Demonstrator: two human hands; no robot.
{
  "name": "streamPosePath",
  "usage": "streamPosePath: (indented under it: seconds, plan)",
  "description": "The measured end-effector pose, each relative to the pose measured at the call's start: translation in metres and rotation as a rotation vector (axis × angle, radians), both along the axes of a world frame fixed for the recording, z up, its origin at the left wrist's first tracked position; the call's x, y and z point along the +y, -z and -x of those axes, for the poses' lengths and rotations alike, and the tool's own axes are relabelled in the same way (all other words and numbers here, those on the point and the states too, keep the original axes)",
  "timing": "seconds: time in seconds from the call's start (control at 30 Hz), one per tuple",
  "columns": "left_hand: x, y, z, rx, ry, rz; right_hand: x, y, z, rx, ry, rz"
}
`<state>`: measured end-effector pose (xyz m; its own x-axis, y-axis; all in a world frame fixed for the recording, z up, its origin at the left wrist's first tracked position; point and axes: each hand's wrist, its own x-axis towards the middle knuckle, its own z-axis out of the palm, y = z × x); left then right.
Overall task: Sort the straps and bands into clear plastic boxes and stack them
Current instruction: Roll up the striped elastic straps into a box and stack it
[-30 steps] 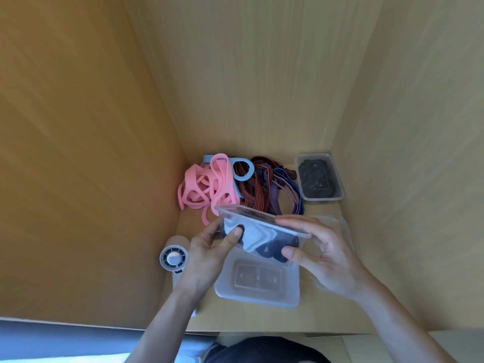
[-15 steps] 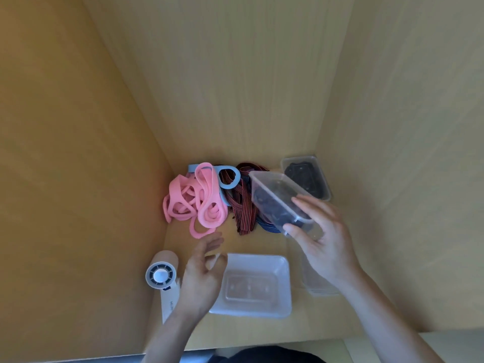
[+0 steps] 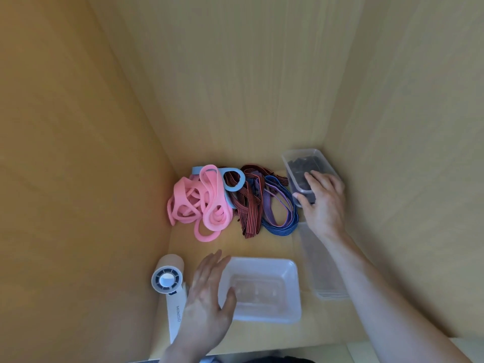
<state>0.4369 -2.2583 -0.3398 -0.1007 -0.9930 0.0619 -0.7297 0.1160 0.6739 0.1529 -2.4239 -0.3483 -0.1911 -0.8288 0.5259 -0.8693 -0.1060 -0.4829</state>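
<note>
The right hand (image 3: 323, 203) grips the near end of a clear plastic box (image 3: 301, 151) at the back right corner of a wooden shelf compartment (image 3: 262, 244). Its fingers curl over the top edge and its thumb presses the left wall. Dark straps (image 3: 301, 171) fill this box. What lies under it is hidden, so I cannot tell whether it rests on anything.

The left hand (image 3: 207, 302) is spread flat with its fingers straight and holds nothing. It sits at the left side of an empty clear box (image 3: 262, 292) near the front edge, with the thumb lying across that box's rim.

The unsorted things lie in a heap against the back wall:
- Pink rubber bands (image 3: 207, 203) are on the left.
- A light blue band (image 3: 234, 189) loops just beside them.
- Red-and-black striped straps (image 3: 247, 205) come next.
- Blue-and-purple striped bands (image 3: 277, 226) reach almost to the held box.

A third clear container (image 3: 324, 271) lies along the right wall, partly under the right forearm — whether it is a box or a lid I cannot tell. A white handheld fan (image 3: 167, 280) marked MINISO lies at the front left, just beside the left hand.
</note>
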Motion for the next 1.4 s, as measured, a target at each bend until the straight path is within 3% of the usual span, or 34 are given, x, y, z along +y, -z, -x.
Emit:
streamPosePath:
  seconds: [0.23, 0.37, 0.47, 0.63, 0.7, 0.83, 0.97, 1.4]
  plan:
    - [-0.003, 0.009, -0.005, -0.031, 0.045, -0.019, 0.001, -0.005, -0.006, 0.163, 0.067, -0.275]
    - [-0.007, 0.012, -0.004, -0.050, 0.089, -0.033, 0.003, -0.015, -0.005, 0.160, 0.027, -0.425]
    - [-0.011, 0.012, -0.004, -0.081, 0.107, -0.054, 0.012, -0.022, -0.003, 0.114, -0.005, -0.401]
    - [-0.017, 0.013, -0.003, -0.076, 0.091, -0.069, 0.058, -0.015, -0.002, 0.028, -0.004, -0.081]
    - [-0.018, 0.015, 0.000, -0.068, 0.093, -0.077, 0.081, 0.001, -0.003, 0.054, -0.069, -0.146]
    - [-0.018, 0.020, 0.008, -0.032, 0.096, -0.074, 0.109, 0.031, -0.007, 0.144, -0.072, -0.498]
    - [-0.016, 0.019, 0.011, -0.034, 0.069, -0.073, 0.113, 0.045, -0.016, 0.201, -0.087, -0.668]
    - [-0.015, 0.018, 0.010, 0.004, 0.068, -0.130, 0.106, 0.039, -0.020, 0.108, 0.066, -0.678]
